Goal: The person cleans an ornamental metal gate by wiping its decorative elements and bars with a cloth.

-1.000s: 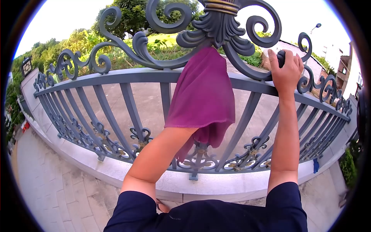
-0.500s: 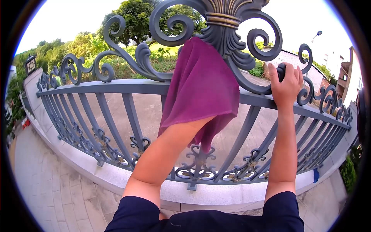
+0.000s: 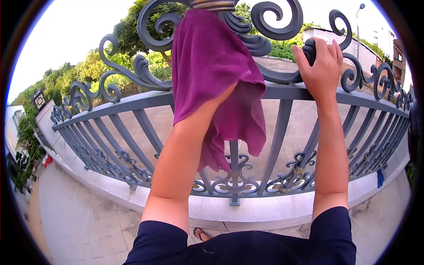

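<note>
A purple cloth [image 3: 207, 62] hangs over my left hand, which is hidden beneath it; only my left forearm [image 3: 190, 137] shows below. The top of the cloth lies against the dark grey cast ornament [image 3: 238, 22], just under its gold-coloured band [image 3: 213, 5]. Whether the fingers there are closed cannot be seen. On the right, my right hand [image 3: 321, 66] is wrapped round the knobbed end of a dark scroll [image 3: 310, 52] above the top rail [image 3: 287, 92].
The curved metal fence [image 3: 141, 126] with scrollwork stands on a low pale wall [image 3: 216, 212]. Paving [image 3: 88, 212] lies on my side, with a sandalled foot [image 3: 202, 234] below. A blue rag [image 3: 380, 178] hangs low at right. Trees [image 3: 141, 33] and a building [image 3: 399, 62] stand beyond.
The cloth and my left arm have moved up to the ornament's gold band. My right hand keeps its hold on the scroll. The view has shifted, and the foot is now plainer.
</note>
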Demonstrator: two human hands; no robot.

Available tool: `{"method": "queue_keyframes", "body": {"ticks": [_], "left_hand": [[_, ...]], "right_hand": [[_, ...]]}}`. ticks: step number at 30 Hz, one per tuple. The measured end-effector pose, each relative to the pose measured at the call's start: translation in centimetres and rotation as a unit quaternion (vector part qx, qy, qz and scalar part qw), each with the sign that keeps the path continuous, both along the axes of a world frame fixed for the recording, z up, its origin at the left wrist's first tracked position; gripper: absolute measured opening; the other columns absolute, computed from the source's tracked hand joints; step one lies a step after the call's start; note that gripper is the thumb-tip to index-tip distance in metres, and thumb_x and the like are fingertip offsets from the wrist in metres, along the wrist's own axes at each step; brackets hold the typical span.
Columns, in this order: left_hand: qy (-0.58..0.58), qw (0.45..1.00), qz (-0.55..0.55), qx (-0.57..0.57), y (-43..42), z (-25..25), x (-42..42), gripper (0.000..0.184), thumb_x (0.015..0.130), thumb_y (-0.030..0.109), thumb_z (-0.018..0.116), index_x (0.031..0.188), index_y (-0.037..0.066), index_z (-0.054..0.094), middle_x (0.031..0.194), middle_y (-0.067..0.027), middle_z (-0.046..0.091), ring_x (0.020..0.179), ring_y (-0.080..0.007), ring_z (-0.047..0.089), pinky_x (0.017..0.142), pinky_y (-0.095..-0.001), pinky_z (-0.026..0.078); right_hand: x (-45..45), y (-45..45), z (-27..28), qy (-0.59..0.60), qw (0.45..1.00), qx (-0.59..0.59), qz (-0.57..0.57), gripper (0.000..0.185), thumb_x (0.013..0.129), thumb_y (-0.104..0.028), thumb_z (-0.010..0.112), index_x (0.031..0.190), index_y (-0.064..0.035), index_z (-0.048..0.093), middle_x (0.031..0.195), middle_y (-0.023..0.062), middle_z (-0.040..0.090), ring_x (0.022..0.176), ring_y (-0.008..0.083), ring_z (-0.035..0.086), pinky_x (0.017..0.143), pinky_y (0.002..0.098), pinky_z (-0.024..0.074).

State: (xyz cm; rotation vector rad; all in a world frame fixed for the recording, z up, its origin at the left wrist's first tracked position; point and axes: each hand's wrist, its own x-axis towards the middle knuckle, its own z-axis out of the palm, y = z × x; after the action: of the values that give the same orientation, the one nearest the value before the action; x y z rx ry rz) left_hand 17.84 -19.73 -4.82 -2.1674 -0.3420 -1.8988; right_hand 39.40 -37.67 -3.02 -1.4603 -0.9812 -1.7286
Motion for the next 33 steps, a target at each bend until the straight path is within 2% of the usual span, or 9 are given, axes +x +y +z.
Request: {"method": "queue_keyframes", "body": {"ticks": [1, 7, 9, 12, 16, 21, 24, 31, 33], "left_hand": [[0.056, 0.998, 0.009, -0.018, 0.6, -1.3, -0.3, 0.076, 0.092, 0.044, 0.079, 0.154, 0.009, 0.052, 0.155, -0.0204, 0.054, 0.147, -0.0391, 0.047, 0.125, -0.0483, 0.034], [0.168, 0.969, -0.014, -0.182, -3.4, -3.6, -2.1, 0.082, 0.094, 0.044, 0.078, 0.161, 0.011, 0.044, 0.151, -0.017, 0.058, 0.142, -0.0361, 0.053, 0.121, -0.0475, 0.04], [0.174, 0.87, -0.173, -0.428, -6.3, -2.9, -4.3, 0.073, 0.09, 0.033, 0.08, 0.152, 0.01, 0.05, 0.133, -0.0144, 0.062, 0.118, -0.0265, 0.064, 0.096, -0.0399, 0.052], [0.295, 0.78, -0.267, -0.483, -6.7, 1.0, -7.7, 0.063, 0.088, 0.024, 0.083, 0.143, 0.011, 0.055, 0.119, -0.0099, 0.064, 0.096, -0.0163, 0.07, 0.069, -0.034, 0.057], [0.122, 0.96, -0.151, -0.202, -2.2, -7.0, -4.1, 0.065, 0.093, 0.028, 0.079, 0.148, 0.006, 0.052, 0.13, -0.0117, 0.064, 0.12, -0.0251, 0.064, 0.102, -0.0382, 0.051], [0.176, 0.974, -0.094, -0.11, 0.4, -7.4, -1.6, 0.086, 0.092, 0.041, 0.082, 0.161, 0.01, 0.043, 0.16, -0.0168, 0.049, 0.148, -0.0336, 0.048, 0.124, -0.0428, 0.037], [0.14, 0.972, -0.118, -0.146, -1.4, -9.3, -2.2, 0.092, 0.089, 0.05, 0.083, 0.162, 0.011, 0.043, 0.162, -0.0167, 0.048, 0.15, -0.0341, 0.045, 0.127, -0.0433, 0.033], [0.129, 0.908, -0.286, -0.278, -0.5, -8.9, -3.8, 0.088, 0.081, 0.021, 0.091, 0.156, 0.007, 0.047, 0.149, -0.0128, 0.055, 0.138, -0.0282, 0.054, 0.117, -0.0405, 0.044], [0.117, 0.917, -0.284, -0.256, -0.1, -7.9, -3.6, 0.087, 0.083, 0.022, 0.09, 0.157, 0.007, 0.047, 0.149, -0.0122, 0.056, 0.138, -0.0272, 0.055, 0.117, -0.0401, 0.044]], "right_hand": [[0.1, 0.0, -0.1, -0.005, 1.0, 0.001, -0.006, 0.047, 0.095, -0.048, 0.076, 0.115, -0.006, 0.071, 0.085, 0.0117, 0.072, 0.091, 0.0281, 0.071, 0.121, 0.0462, 0.0347], [0.1, -0.1, -0.1, -0.009, 1.0, 0.005, 0.002, 0.045, 0.095, -0.045, 0.077, 0.116, -0.0063, 0.07, 0.086, 0.0105, 0.071, 0.093, 0.0284, 0.07, 0.122, 0.0449, 0.035], [0.1, -0.1, -0.1, -0.012, 1.0, 0.008, 0.006, 0.045, 0.095, -0.045, 0.077, 0.116, -0.0063, 0.07, 0.086, 0.0106, 0.071, 0.094, 0.0283, 0.069, 0.122, 0.045, 0.0344], [0.0, -0.1, 0.0, -0.012, 1.0, 0.009, 0.012, 0.044, 0.095, -0.045, 0.077, 0.115, -0.0061, 0.07, 0.086, 0.011, 0.071, 0.096, 0.0282, 0.069, 0.123, 0.0452, 0.0338], [-0.7, -0.3, 0.0, 0.023, 0.999, -0.005, 0.022, 0.044, 0.095, -0.044, 0.077, 0.115, -0.0048, 0.07, 0.086, 0.012, 0.071, 0.096, 0.0285, 0.069, 0.123, 0.0457, 0.0332], [-0.7, -0.3, 0.1, 0.018, 1.0, -0.006, 0.017, 0.046, 0.095, -0.043, 0.077, 0.115, -0.0024, 0.071, 0.085, 0.0135, 0.07, 0.095, 0.0297, 0.068, 0.124, 0.0466, 0.0323], [-0.9, -0.3, 0.1, 0.021, 1.0, -0.007, 0.016, 0.046, 0.095, -0.043, 0.077, 0.116, -0.0021, 0.071, 0.085, 0.0136, 0.07, 0.096, 0.0299, 0.068, 0.124, 0.0469, 0.0323], [-0.8, -0.3, 0.1, 0.017, 1.0, -0.008, 0.007, 0.047, 0.094, -0.044, 0.078, 0.116, -0.0026, 0.072, 0.087, 0.0134, 0.07, 0.097, 0.0297, 0.068, 0.124, 0.0472, 0.0315], [-0.7, -0.3, 0.1, 0.019, 1.0, -0.007, 0.004, 0.047, 0.094, -0.044, 0.078, 0.116, -0.003, 0.072, 0.087, 0.0133, 0.069, 0.097, 0.0298, 0.068, 0.124, 0.0474, 0.0315]]}}
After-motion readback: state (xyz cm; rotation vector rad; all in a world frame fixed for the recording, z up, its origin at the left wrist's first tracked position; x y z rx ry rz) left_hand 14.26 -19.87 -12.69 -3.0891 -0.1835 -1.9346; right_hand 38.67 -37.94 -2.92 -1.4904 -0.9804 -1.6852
